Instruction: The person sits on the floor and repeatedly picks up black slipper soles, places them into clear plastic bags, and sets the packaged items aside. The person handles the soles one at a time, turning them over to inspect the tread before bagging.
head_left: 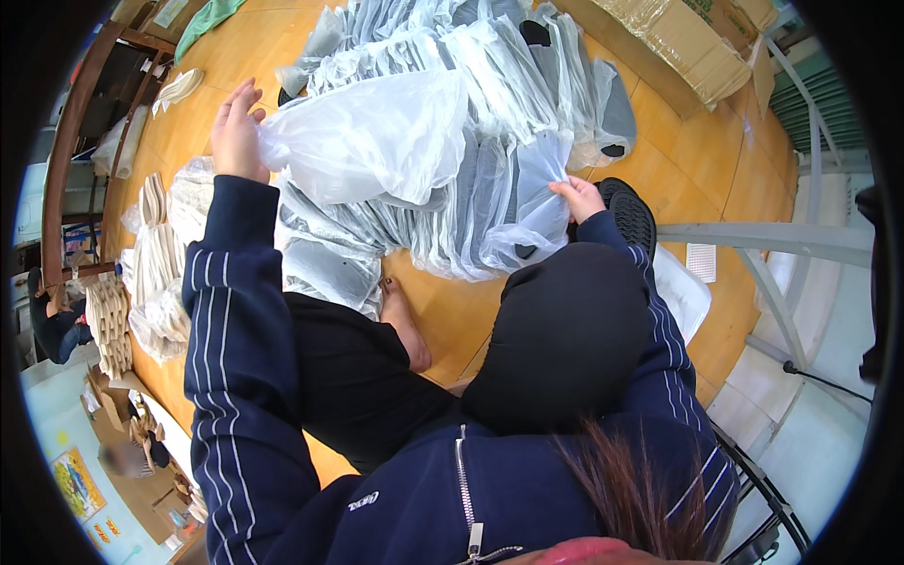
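Observation:
A cloudy plastic bag (377, 132) stretches across the top of a row of bagged goods. My left hand (239, 132) grips its gathered left end between thumb and palm, the fingertips raised and loosely curled. Over at the right, my right hand (578, 198) pinches the edge of another clear bag (541, 174) standing at the row's near right end. Flat grey pieces show dimly through the plastic; their exact kind is hard to make out. The bagged row (490, 71) fans out on the floor before my bare foot.
Cream-coloured stacked pieces (155, 226), partly in plastic, lie at my left. Cardboard boxes (683, 42) stand at the far right. Beside my right knee are a black sandal (629, 217), a white tub (680, 292) and a grey metal frame (763, 240). Other people sit at the far left.

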